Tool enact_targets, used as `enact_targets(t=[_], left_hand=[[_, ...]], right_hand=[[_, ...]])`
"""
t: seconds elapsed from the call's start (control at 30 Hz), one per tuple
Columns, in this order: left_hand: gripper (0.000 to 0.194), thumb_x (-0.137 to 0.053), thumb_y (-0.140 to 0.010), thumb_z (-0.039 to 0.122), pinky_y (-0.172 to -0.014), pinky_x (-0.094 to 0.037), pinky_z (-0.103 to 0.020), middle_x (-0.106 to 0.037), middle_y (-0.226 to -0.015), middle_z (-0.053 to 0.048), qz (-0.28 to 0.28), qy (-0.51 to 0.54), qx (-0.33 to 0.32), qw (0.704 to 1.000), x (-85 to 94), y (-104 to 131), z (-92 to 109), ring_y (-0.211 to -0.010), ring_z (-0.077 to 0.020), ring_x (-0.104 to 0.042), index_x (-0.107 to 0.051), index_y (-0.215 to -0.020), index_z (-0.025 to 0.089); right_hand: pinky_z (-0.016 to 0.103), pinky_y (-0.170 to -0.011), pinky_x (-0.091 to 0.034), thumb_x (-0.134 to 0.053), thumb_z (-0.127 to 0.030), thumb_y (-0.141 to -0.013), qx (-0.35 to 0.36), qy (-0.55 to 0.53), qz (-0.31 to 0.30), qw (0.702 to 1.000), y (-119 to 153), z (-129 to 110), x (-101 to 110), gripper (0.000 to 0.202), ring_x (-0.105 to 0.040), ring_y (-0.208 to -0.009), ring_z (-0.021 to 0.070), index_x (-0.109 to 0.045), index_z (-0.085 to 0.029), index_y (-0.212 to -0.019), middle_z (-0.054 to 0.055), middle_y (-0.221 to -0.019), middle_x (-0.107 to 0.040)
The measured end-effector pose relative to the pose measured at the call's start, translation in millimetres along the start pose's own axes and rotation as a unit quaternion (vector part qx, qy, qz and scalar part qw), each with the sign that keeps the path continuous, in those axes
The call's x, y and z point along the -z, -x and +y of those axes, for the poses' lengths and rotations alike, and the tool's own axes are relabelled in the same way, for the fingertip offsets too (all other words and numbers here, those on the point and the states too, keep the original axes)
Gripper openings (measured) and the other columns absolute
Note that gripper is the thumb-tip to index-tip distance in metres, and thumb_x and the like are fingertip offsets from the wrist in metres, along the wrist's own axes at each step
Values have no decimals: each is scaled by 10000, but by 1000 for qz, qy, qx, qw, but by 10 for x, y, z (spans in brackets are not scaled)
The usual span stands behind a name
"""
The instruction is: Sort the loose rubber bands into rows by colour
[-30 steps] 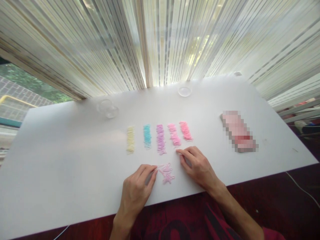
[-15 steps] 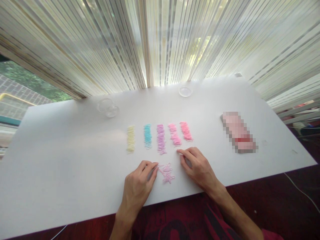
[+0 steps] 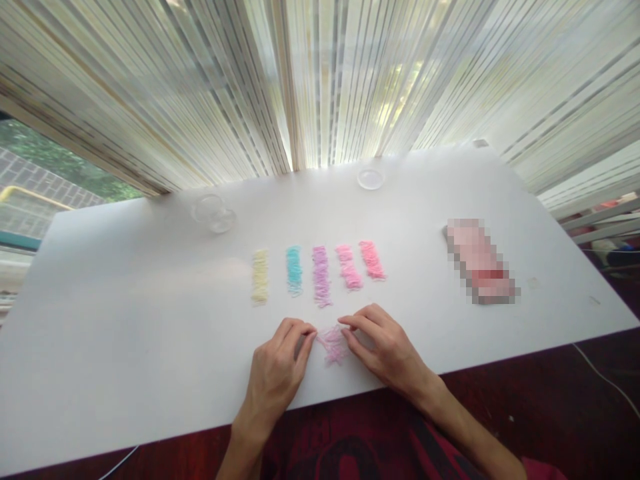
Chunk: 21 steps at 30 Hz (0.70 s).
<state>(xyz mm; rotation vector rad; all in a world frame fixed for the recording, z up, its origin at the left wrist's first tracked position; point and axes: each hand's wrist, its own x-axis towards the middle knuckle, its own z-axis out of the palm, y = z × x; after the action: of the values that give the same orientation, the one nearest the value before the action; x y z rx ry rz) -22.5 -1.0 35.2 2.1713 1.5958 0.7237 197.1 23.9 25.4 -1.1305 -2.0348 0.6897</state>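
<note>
A loose pile of light pinkish-purple rubber bands [image 3: 334, 347] lies on the white table near its front edge. At the pile's left side, my left hand [image 3: 280, 360] pinches thumb and forefinger together on what looks like a band from it. My right hand [image 3: 383, 343] hovers at the pile's right side, thumb and forefinger apart, with no band visible between them. Beyond the hands lie neat columns of small bands: yellow [image 3: 260, 277], blue [image 3: 295, 271], purple [image 3: 321, 277], pink [image 3: 349, 268] and coral pink [image 3: 373, 260].
Clear round containers or lids [image 3: 220, 219] stand at the back left, and a clear round lid [image 3: 371, 179] at the back centre. A blurred-out pink object [image 3: 480, 260] lies on the right. A string curtain [image 3: 300, 87] hangs along the table's far edge.
My right hand has moved left and toward me, from near the pink column to the pile's right side. My left hand stays almost in place at the pile.
</note>
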Motion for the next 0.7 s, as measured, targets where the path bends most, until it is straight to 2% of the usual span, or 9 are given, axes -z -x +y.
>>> enact_targets(t=[0.17, 0.33, 0.57, 0.7], left_hand=[[139, -499, -1047, 228, -634, -531, -230, -682, -922, -16, -7, 26, -5, 1000, 27, -22, 47, -753, -143, -684, -626, -993, 211], [122, -519, -1044, 237, -675, -556, -233, -682, -935, -20, -15, 41, -6, 999, 16, -22, 54, -811, -152, -704, -634, -1011, 214], [194, -529, -1044, 310, -715, -580, -252, -696, -1007, -28, -33, -1, -3, 999, 42, 79, -53, -834, -161, -731, -665, -1153, 225], [213, -488, -1059, 314, -658, -563, -228, -685, -965, -5, -49, -24, -4, 999, 40, 93, -64, -736, -131, -716, -690, -1071, 245]], right_hand=[[337, -761, -566, -654, -178, -973, 19, -31, -24, 999, -56, -12, -56, 171, -654, -848, 205, -682, -187, -1141, 63, -930, -692], [323, -726, -559, -625, -145, -975, 29, -26, -26, 999, -86, 16, -59, 102, -656, -821, 202, -696, -195, -1029, 53, -881, -690], [308, -751, -563, -636, -158, -970, -48, 6, 49, 998, -163, 197, 215, 88, -661, -791, 182, -697, -220, -978, 34, -871, -698], [306, -731, -566, -656, -187, -961, -79, 34, 77, 993, -228, 311, 295, 62, -651, -743, 174, -703, -225, -948, 24, -852, -702]])
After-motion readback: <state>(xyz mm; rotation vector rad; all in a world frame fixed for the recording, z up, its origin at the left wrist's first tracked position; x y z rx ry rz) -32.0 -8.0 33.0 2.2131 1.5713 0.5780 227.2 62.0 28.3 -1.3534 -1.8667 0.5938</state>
